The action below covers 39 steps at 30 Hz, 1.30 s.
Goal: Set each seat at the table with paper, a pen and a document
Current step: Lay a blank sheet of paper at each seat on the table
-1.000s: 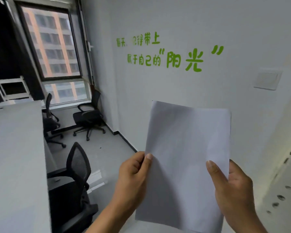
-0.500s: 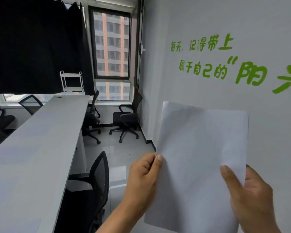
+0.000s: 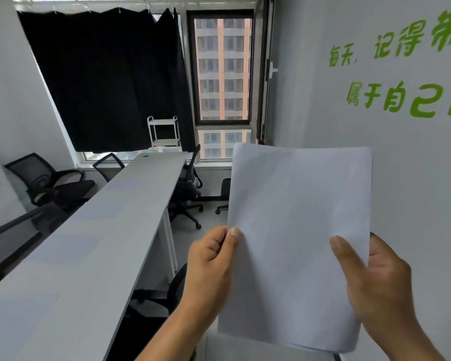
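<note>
- The paper (image 3: 297, 243), a thin white sheaf, is held upright in the air at about 4 o'clock in the view, well apart from the tabletop (image 3: 94, 246), which stretches from 7 o'clock up toward the middle.
- The left hand (image 3: 211, 267) pinches the paper's left edge at about mid height, thumb tip on the facing side and curled fingers behind.
- The right hand (image 3: 375, 280) grips the right edge, the thumb lying slantwise across the front of the sheet and the fingers behind it, hidden.
- The facing side of the paper looks blank; its top corners curl slightly, and more than one sheet shows at the lower right corner.
- Faint rectangular patches lie on the tabletop at intervals; whether they are sheets or reflections I cannot tell.
- Black office chairs (image 3: 188, 188) stand along the tabletop's right side, one close at 6 o'clock, and others sit at 9 o'clock beyond its left side.
- A black curtain (image 3: 107, 79) covers most of the window at 11 o'clock; a white trolley (image 3: 164, 134) stands beyond the tabletop's far end.
- Green lettering (image 3: 393, 74) marks the wall at 2 o'clock.
</note>
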Motion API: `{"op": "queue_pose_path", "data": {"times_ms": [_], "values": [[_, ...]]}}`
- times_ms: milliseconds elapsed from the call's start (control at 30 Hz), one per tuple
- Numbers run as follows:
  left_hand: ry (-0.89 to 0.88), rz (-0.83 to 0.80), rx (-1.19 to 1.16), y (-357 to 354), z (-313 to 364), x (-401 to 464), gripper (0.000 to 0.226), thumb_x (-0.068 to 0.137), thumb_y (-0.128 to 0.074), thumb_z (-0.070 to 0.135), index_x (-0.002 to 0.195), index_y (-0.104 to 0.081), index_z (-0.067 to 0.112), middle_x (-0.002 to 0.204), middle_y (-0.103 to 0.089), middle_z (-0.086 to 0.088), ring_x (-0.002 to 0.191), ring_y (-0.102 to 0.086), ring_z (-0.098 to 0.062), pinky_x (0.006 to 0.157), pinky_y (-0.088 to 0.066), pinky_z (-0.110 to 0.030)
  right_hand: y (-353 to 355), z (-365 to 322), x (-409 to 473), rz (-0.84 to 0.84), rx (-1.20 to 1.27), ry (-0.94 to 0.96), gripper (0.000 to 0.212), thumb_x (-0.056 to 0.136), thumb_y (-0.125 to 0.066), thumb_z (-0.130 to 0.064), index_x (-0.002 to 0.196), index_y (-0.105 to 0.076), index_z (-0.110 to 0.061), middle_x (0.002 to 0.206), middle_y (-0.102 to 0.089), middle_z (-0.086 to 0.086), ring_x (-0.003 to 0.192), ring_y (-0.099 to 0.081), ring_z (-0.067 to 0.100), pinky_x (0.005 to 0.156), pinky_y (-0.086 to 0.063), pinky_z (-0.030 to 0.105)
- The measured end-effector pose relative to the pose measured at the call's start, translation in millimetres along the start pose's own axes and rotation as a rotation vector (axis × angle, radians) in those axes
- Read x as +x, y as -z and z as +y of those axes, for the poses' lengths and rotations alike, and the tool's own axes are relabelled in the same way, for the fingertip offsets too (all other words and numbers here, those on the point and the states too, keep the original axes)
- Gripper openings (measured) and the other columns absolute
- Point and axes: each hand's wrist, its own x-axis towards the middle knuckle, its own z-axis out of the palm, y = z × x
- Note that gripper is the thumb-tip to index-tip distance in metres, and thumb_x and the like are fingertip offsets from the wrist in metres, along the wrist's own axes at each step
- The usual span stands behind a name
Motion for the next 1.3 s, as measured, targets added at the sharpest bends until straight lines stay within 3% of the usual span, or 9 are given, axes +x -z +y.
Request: {"op": "queue_pose_path", "data": {"times_ms": [233,367,500,600,800,967,1067,1167,1300], "values": [[0.042,0.231,0.03,-49.6,-38.9,106.9,0.05,0.111,-0.062,0.021,0.069,-0.038,0.006,0.066,-0.033,-0.001,0.061,-0.029,-0.015,0.053,-0.024,-0.022,-51.1,45.9,152.3,-0.215,0.073,0.043,0.011,0.097,-0.073,-0.035,0.093,-0.076,-0.024,0.087,-0.08,-0.013,0.081,-0.075,0.011,0.08,-0.064,0.048],[0.032,0.349,0.088,-61.2,-50.4,152.1,0.054,0.111,-0.062,0.017,0.065,-0.034,0.021,0.063,-0.03,0.008,0.059,-0.026,-0.009,0.051,-0.022,-0.02,-84.4,56.3,215.9,-0.334,0.12,0.075,0.007,0.097,-0.073,-0.033,0.098,-0.077,-0.027,0.091,-0.08,-0.018,0.085,-0.076,0.005,0.079,-0.061,0.037],[0.051,0.422,0.116,-54.8,-75.4,195.5,0.051,0.111,-0.062,0.023,0.069,-0.036,0.009,0.067,-0.032,0.001,0.064,-0.028,-0.016,0.056,-0.023,-0.028,-131.5,71.6,265.0,-0.428,0.153,0.094,0.006,0.099,-0.073,-0.031,0.101,-0.077,-0.026,0.094,-0.081,-0.019,0.089,-0.076,0.003,0.079,-0.058,0.031],[0.031,0.469,0.138,-42.4,-99.0,231.2,0.051,0.111,-0.062,0.025,0.074,-0.037,0.0,0.069,-0.034,-0.003,0.066,-0.03,-0.019,0.058,-0.024,-0.029,-175.4,84.7,296.0,-0.46,0.182,0.087,0.006,0.098,-0.074,-0.028,0.099,-0.078,-0.024,0.093,-0.081,-0.017,0.087,-0.077,0.004,0.077,-0.059,0.03],[-0.007,0.536,0.134,-5.6,-174.4,333.3,0.051,0.112,-0.06,0.024,0.07,-0.037,0.005,0.066,-0.033,0.003,0.062,-0.029,-0.014,0.055,-0.023,-0.024,-288.3,117.6,367.2,-0.527,0.142,0.109,0.005,0.098,-0.073,-0.029,0.1,-0.077,-0.027,0.094,-0.081,-0.019,0.088,-0.076,0.001,0.07,-0.06,0.017],[0.055,0.564,0.101,21.6,-211.5,399.5,0.055,0.113,-0.057,0.024,0.059,-0.053,0.034,0.057,-0.044,0.02,0.053,-0.036,-0.002,0.053,-0.029,-0.014,-373.7,128.8,417.0,-0.559,0.095,0.101,0.011,0.095,-0.074,-0.036,0.103,-0.078,-0.029,0.098,-0.08,-0.022,0.089,-0.076,0.0,0.083,-0.058,0.031],[0.08,0.635,0.129,56.4,-227.2,426.0,0.05,0.113,-0.057,0.029,0.065,-0.042,0.024,0.061,-0.038,0.015,0.059,-0.031,-0.008,0.055,-0.027,-0.021,-431.2,126.2,430.1,-0.624,0.101,0.109,0.01,0.094,-0.074,-0.036,0.101,-0.077,-0.03,0.095,-0.08,-0.025,0.087,-0.075,-0.003,0.077,-0.058,0.027],[0.091,0.724,0.188,93.2,-239.5,437.0,0.047,0.113,-0.058,0.029,0.071,-0.045,0.011,0.062,-0.04,0.012,0.06,-0.034,-0.009,0.055,-0.029,-0.02,-488.9,124.6,433.4,-0.725,0.12,0.132,0.012,0.094,-0.073,-0.036,0.096,-0.076,-0.025,0.087,-0.078,-0.026,0.077,-0.073,-0.008,0.063,-0.055,0.011],[0.126,0.875,0.204,133.5,-260.1,446.3,0.048,0.112,-0.058,0.028,0.072,-0.046,0.005,0.063,-0.041,0.001,0.059,-0.036,-0.01,0.053,-0.03,-0.018,-566.4,126.8,433.3,-0.916,0.144,0.112,0.008,0.097,-0.073,-0.034,0.097,-0.076,-0.026,0.089,-0.08,-0.019,0.078,-0.076,0.002,0.068,-0.057,0.031]]}}
